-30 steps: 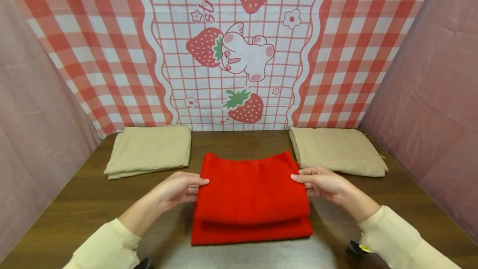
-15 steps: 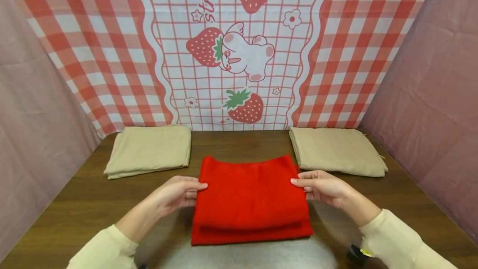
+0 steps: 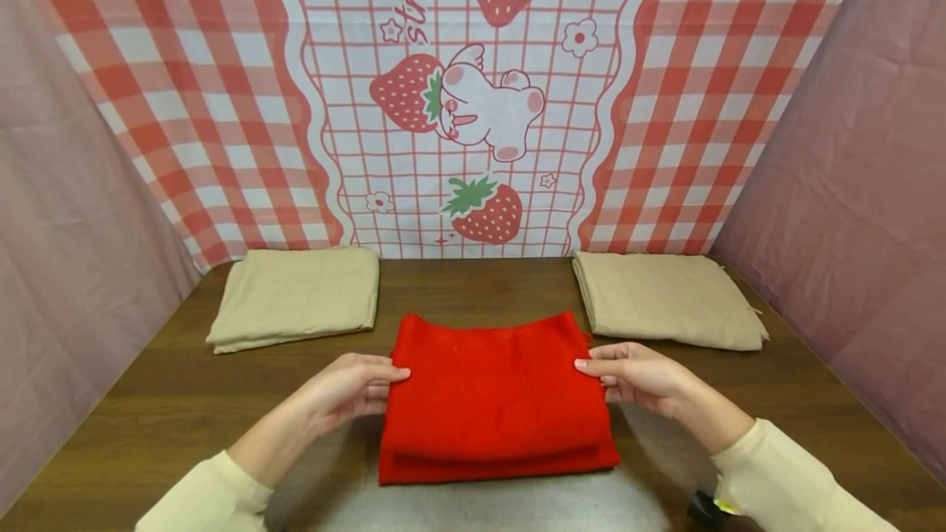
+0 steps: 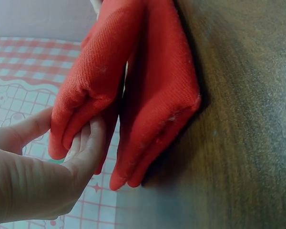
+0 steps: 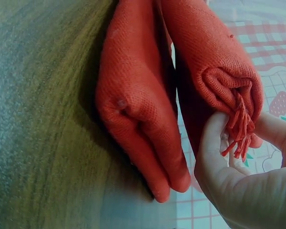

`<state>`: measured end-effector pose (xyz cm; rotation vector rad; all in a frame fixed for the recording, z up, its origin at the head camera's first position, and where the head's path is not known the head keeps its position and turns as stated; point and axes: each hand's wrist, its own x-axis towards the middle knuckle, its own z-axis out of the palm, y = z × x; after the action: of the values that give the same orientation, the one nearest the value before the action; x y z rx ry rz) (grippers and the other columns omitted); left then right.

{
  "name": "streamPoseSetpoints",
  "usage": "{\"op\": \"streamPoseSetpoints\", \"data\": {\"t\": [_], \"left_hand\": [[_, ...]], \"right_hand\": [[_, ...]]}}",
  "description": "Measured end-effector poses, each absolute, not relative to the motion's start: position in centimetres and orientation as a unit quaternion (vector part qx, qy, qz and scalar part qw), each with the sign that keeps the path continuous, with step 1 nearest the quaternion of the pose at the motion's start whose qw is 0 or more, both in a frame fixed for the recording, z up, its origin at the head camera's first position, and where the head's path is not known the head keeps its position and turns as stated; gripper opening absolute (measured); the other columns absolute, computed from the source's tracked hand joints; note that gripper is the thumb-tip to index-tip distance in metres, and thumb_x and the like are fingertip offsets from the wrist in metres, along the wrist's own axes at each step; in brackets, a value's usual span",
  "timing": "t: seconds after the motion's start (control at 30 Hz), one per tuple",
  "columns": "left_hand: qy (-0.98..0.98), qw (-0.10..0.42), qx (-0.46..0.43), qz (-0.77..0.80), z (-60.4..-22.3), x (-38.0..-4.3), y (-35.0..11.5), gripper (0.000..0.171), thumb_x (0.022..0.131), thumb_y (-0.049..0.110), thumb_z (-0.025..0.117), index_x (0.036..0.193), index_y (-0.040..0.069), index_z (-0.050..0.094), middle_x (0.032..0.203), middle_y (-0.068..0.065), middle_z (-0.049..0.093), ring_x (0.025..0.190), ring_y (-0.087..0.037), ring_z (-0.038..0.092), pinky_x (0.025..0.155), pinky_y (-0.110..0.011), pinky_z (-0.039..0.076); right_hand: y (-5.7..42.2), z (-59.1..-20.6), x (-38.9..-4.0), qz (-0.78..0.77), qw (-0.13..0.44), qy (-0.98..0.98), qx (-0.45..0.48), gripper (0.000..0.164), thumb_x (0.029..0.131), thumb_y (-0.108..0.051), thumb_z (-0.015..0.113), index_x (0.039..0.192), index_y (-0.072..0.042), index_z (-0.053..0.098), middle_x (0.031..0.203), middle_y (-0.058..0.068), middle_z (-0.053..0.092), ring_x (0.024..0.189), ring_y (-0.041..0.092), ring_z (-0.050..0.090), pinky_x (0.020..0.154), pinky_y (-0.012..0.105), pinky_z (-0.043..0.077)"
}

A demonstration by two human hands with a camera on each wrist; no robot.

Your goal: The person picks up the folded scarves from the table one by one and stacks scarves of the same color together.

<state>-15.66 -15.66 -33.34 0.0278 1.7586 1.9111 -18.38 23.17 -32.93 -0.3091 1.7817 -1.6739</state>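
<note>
A folded red cloth (image 3: 495, 392), fringed on its right side, lies at the middle of the table. Its upper folded part is lifted a little off the lower layers. At the left edge, my left hand (image 3: 355, 388) pinches that upper part, thumb on top and fingers underneath. My right hand (image 3: 646, 380) grips the opposite edge the same way. In the left wrist view, a gap shows between the held fold and the lower layers (image 4: 157, 109). Red tassels (image 5: 240, 126) hang by the fingers in the right wrist view.
Folded beige cloths lie at the back left (image 3: 299, 298) and back right (image 3: 665, 298) of the brown wooden table (image 3: 473, 277). Behind stands a checked strawberry-print cloth backdrop (image 3: 473, 105). Pink curtains (image 3: 835, 187) close off both sides.
Both hands have moved slightly down and toward the person with the upper fold of the red cloth. Less of the lower layer shows at the front. The beige cloths have stayed put.
</note>
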Motion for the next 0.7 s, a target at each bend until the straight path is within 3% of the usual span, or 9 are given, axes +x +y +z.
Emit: {"op": "streamPoseSetpoints", "data": {"t": [0.2, 0.47, 0.7], "left_hand": [[0.654, 0.272, 0.007, 0.706, -33.69, -15.69, -15.73, 0.032, 0.094, 0.012, 0.06, 0.119, -0.007, 0.054, 0.087, 0.007, 0.072, 0.082, -0.006, 0.069, 0.082, -0.026, 0.057], [0.659, 0.265, -0.008, 0.704, -33.41, -15.7, -15.59, 0.054, 0.095, 0.011, 0.059, 0.136, -0.014, 0.034, 0.086, 0.008, 0.07, 0.081, -0.004, 0.068, 0.081, -0.026, 0.056], [0.661, 0.262, -0.012, 0.703, -33.47, -15.78, -15.63, 0.059, 0.094, 0.011, 0.059, 0.139, -0.015, 0.03, 0.086, 0.007, 0.07, 0.08, -0.004, 0.068, 0.08, -0.025, 0.056]], "right_hand": [[23.01, -33.1, -18.23, -0.644, 0.325, 0.686, -0.098, 0.014, 0.098, -0.019, 0.059, 0.107, -0.009, 0.058, 0.089, -0.012, 0.073, 0.084, 0.001, 0.069, 0.08, 0.024, 0.058], [23.03, -32.97, -18.24, -0.643, 0.321, 0.688, -0.1, 0.026, 0.098, -0.019, 0.059, 0.116, -0.001, 0.054, 0.092, -0.011, 0.073, 0.086, 0.002, 0.069, 0.081, 0.025, 0.058], [23.08, -33.07, -18.35, -0.64, 0.32, 0.692, -0.096, 0.029, 0.098, -0.019, 0.059, 0.118, 0.0, 0.053, 0.092, -0.011, 0.072, 0.085, 0.001, 0.069, 0.081, 0.024, 0.058]]}}
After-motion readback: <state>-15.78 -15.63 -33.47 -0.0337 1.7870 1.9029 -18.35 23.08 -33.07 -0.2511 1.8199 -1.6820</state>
